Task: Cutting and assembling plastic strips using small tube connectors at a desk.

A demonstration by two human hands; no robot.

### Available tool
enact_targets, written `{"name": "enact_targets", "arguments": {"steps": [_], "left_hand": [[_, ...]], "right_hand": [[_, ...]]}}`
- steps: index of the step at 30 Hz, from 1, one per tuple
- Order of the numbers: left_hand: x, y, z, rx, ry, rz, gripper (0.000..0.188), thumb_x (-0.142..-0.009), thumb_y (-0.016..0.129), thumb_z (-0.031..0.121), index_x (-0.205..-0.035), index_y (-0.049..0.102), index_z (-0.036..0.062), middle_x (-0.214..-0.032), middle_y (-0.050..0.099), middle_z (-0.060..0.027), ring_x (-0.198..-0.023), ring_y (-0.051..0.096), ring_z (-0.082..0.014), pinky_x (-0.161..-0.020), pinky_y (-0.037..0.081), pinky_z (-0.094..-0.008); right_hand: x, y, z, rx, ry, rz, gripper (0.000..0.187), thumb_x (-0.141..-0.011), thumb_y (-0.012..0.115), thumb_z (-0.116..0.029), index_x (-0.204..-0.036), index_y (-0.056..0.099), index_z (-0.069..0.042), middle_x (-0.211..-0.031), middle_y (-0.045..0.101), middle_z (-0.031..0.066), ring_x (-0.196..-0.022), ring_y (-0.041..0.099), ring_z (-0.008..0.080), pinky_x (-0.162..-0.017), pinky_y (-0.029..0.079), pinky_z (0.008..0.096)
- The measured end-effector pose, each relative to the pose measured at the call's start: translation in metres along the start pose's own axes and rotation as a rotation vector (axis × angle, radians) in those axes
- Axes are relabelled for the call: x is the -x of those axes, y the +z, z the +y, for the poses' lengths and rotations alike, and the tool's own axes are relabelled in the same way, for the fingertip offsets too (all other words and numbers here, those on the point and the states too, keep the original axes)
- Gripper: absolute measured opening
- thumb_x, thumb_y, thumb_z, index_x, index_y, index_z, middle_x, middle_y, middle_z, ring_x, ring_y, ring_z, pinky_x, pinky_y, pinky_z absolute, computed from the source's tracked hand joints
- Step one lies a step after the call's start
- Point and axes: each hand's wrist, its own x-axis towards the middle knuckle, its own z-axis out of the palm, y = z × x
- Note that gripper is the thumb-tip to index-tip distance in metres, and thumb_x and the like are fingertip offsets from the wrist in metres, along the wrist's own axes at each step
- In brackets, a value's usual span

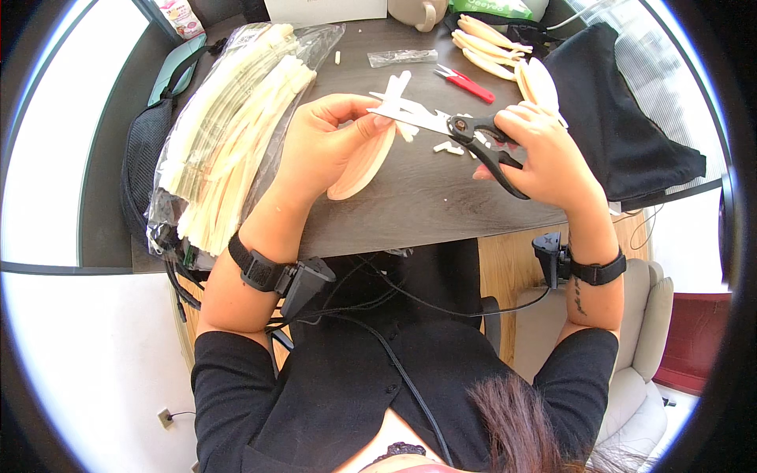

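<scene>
My left hand pinches a cream petal-shaped piece, apparently of fuzzy craft stems, between thumb and fingers. Its broad end hangs below the fingers, and narrow stem ends stick up above them. In my right hand are black-handled scissors, fingers wrapped in the loops. Their blades are parted and point left across the stem ends, close to my left thumb. Whether the blades touch the stems I cannot tell. Small cream offcuts lie on the table beneath the scissors.
A clear bag of long cream stems covers the table's left. Red thread snips and a small clear packet lie beyond my hands. Several cream petals sit at the far right, beside a black cloth bag. Cables cross my lap.
</scene>
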Motion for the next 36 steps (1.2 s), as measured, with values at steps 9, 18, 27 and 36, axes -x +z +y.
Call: {"name": "enact_targets", "arguments": {"steps": [9, 18, 27, 36], "left_hand": [[0.001, 0.002, 0.001, -0.108, 0.070, 0.053, 0.016, -0.085, 0.073, 0.012, -0.096, 0.071, -0.0003, -0.086, 0.070, -0.0020, -0.079, 0.061, -0.0060, -0.072, 0.048, -0.0211], [0.002, 0.004, 0.005, -0.192, 0.071, 0.085, 0.017, -0.083, 0.075, 0.014, -0.093, 0.072, 0.0004, -0.083, 0.070, -0.0010, -0.077, 0.060, -0.0057, -0.070, 0.048, -0.0211], [0.000, 0.003, 0.000, -0.217, 0.093, 0.104, 0.018, -0.083, 0.076, 0.015, -0.092, 0.072, -0.0001, -0.084, 0.070, -0.0017, -0.077, 0.060, -0.0060, -0.070, 0.048, -0.0211], [0.000, 0.001, 0.004, -0.271, 0.068, 0.056, 0.019, -0.084, 0.075, 0.015, -0.095, 0.071, -0.0007, -0.084, 0.070, -0.0023, -0.078, 0.061, -0.0063, -0.070, 0.048, -0.0215]], "right_hand": [[-0.001, -0.004, -0.003, -0.081, 0.021, -0.040, 0.044, -0.071, 0.080, -0.037, -0.072, 0.053, -0.002, -0.068, 0.052, 0.0125, -0.070, 0.052, 0.0308, -0.065, 0.038, 0.0393], [0.000, -0.004, -0.004, -0.111, 0.021, -0.017, 0.046, -0.071, 0.080, -0.037, -0.067, 0.052, -0.001, -0.061, 0.049, 0.0116, -0.061, 0.050, 0.0296, -0.057, 0.036, 0.0384], [0.003, 0.003, 0.000, -0.152, 0.041, -0.018, 0.037, -0.073, 0.080, -0.031, -0.071, 0.058, -0.002, -0.062, 0.052, 0.0120, -0.058, 0.050, 0.0297, -0.056, 0.038, 0.0378], [0.002, 0.003, -0.005, -0.241, 0.060, -0.078, 0.040, -0.075, 0.079, -0.036, -0.077, 0.060, -0.001, -0.065, 0.055, 0.0149, -0.063, 0.054, 0.0323, -0.057, 0.040, 0.0396]]}}
